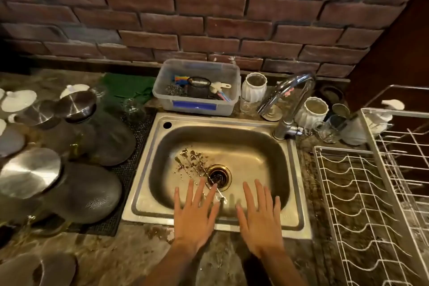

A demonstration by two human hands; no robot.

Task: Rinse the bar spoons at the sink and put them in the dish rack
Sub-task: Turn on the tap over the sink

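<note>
Three thin bar spoons lie side by side in the steel sink, bowls at the upper left among dark crumbs, twisted stems running towards the brass drain. My left hand hovers flat over the sink's front rim with fingers spread, covering the spoons' lower ends. My right hand is spread the same way beside it, holding nothing. The chrome tap arches over the sink's back right corner; no water runs. The white wire dish rack stands to the right of the sink.
A clear plastic tub of cleaning tools sits behind the sink. White ribbed pots and glasses crowd round the tap. Lidded glass jars stand on a black mat to the left. A brick wall closes off the back.
</note>
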